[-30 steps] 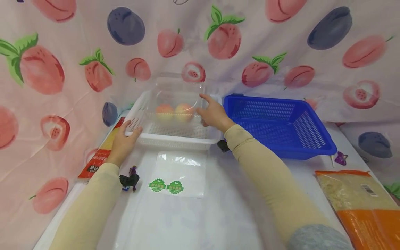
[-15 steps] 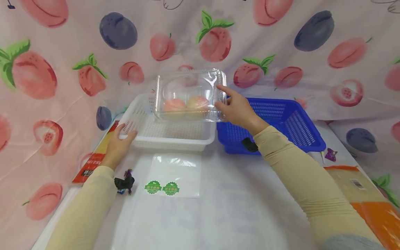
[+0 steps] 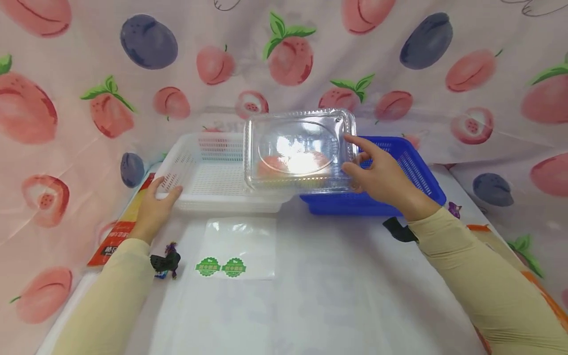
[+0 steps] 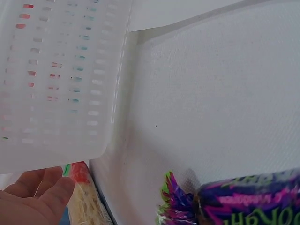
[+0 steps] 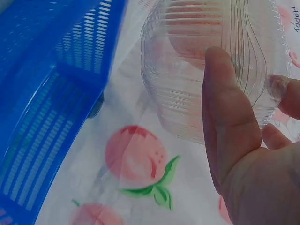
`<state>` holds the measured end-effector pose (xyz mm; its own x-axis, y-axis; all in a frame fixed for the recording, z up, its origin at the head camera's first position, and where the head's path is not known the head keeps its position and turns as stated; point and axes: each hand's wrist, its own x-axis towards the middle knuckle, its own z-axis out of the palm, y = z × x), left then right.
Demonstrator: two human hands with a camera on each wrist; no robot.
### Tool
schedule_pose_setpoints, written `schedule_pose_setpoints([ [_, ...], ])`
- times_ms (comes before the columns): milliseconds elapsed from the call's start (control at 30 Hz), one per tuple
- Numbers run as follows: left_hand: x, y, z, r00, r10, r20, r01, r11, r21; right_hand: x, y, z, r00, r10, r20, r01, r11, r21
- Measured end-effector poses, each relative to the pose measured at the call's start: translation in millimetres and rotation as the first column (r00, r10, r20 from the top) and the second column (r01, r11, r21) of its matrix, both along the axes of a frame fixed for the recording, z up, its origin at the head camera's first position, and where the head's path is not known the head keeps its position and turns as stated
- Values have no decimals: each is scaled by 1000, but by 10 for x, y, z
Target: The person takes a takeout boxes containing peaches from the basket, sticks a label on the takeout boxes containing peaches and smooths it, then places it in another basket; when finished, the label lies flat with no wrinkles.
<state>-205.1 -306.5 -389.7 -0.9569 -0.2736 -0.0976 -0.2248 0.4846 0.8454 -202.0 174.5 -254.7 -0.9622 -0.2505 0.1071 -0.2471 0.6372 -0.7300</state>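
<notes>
My right hand (image 3: pixel 386 177) grips the right end of a clear plastic clamshell container (image 3: pixel 306 125), with the thumb and index finger apart on it. Two round red-and-yellow fruits (image 3: pixel 272 165) show through its glossy lid, partly hidden by glare. The container is raised and tilted, overlapping both the white basket (image 3: pixel 230 199) and the blue basket (image 3: pixel 337 204) in the head view. In the right wrist view, a fruit (image 5: pixel 192 33) shows blurred through the container's ribbed side. My left hand (image 3: pixel 153 209) holds the white basket at its front left corner, fingertips right at the rim.
A clear sheet with two green labels (image 3: pixel 220 267) lies before the white basket. Left of it stands a red-and-yellow bag (image 3: pixel 117 236); a purple-wrapped candy (image 4: pixel 253 201) lies close to my left wrist. An orange bag (image 3: pixel 497 239) sits at the right, partly behind my sleeve.
My right hand has lifted the clamshell container out of the white basket and carried it right, toward the blue basket, tilting its lid toward me. My left hand has stayed at the white basket's corner.
</notes>
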Motion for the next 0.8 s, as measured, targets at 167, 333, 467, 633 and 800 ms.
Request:
schedule_pose_setpoints([
  [167, 11, -16, 7, 1000, -5, 8, 5, 1000, -6, 212, 203, -13, 1000, -20, -7, 20, 1000, 18],
  [333, 8, -10, 14, 1000, -4, 22, 4, 1000, 0, 412, 391, -52, 998, -65, 13, 65, 998, 18],
  [467, 12, -5, 17, 999, -7, 38, 7, 1000, 5, 590, 541, -122, 996, -90, -3, 90, 995, 39],
  [633, 23, 0, 34, 999, -5, 48, 5, 1000, 3, 792, 693, -242, 998, -62, -30, 62, 998, 19],
  [800, 19, -2, 45, 999, -8, 53, 8, 1000, 8, 971, 788, -332, 999, -42, -6, 41, 998, -38],
])
